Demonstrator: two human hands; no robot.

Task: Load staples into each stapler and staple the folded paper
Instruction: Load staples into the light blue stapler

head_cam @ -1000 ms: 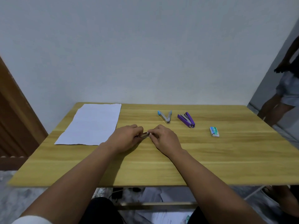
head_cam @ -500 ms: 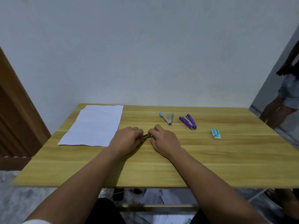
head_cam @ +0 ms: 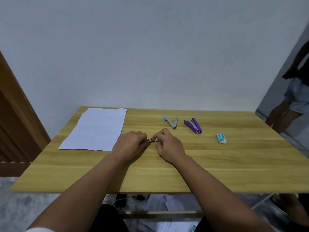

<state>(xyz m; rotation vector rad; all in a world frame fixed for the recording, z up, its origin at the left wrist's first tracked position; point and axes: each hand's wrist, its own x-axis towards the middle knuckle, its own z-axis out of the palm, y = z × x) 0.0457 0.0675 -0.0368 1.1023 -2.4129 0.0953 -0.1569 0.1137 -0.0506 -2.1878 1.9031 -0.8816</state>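
Left hand and right hand meet at centre frame, knuckles up, low over the wooden table. Both have fingers curled in, pinching between them a small metal stapler; only a short silvery stretch shows in the gap, the rest is buried under the fingers, so its colour, whether it is hinged open, and any staples in it cannot be made out. Left fingertips cover its left end, right thumb and forefinger close on its right end. White paper lies flat at the table's left, just left of the left hand; no fold is discernible from here. Right of centre, beyond the hands: a blue stapler hinged open in a V, and beside it a purple stapler, also splayed open. Further right, apart from both, a small white-and-green staple box; print unreadable. At the right frame edge a bystander is cut off, only legs, shorts and one hand visible.
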